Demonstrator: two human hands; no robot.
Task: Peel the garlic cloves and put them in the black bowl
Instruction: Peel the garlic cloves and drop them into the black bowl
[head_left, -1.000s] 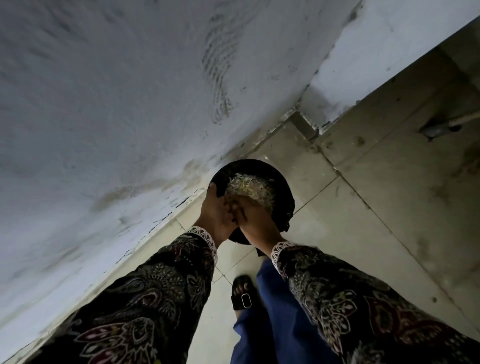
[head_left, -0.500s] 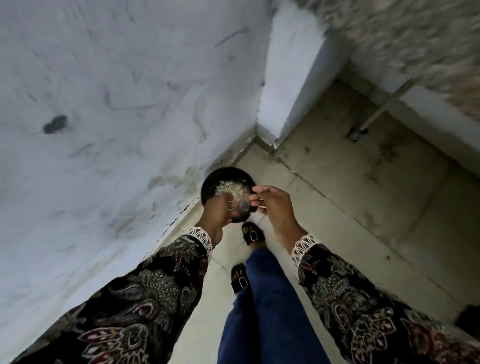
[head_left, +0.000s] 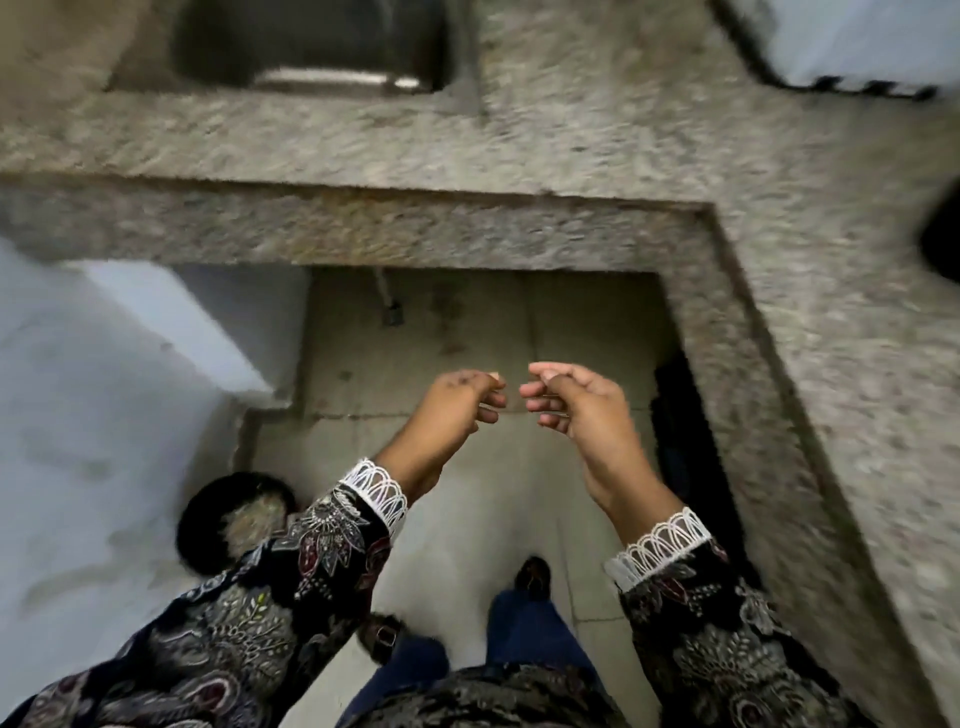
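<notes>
Left hand (head_left: 457, 402): raised over the floor, fingers loosely curled, holding nothing visible; fingertips point toward the other hand.

Right hand (head_left: 576, 402): raised level with the left, fingers likewise loosely curled, nothing seen in its grasp. The two hands are close, fingertips nearly meeting but apart, a narrow gap between them.

Black bowl (head_left: 208, 512): lower left, on the floor beside the white wall, partly hidden behind the left sleeve. It holds a pale, papery heap (head_left: 254, 517); blur prevents telling peels from cloves. The bowl is well apart from both hands.

Sleeves (head_left: 244, 629): dark floral fabric with white lace cuffs on both arms.

Floor (head_left: 467, 322): pale tiles, stained in places.

Desk (head_left: 571, 156): speckled stone, L-shaped, running across the top and down the right side, blurred. A steel sink (head_left: 317, 47) is set into it at upper left.

White wall (head_left: 78, 389): left side, with a stepped corner.

Legs: blue trousers (head_left: 530, 623) and dark buckled sandals (head_left: 382, 636) at the bottom centre.
</notes>
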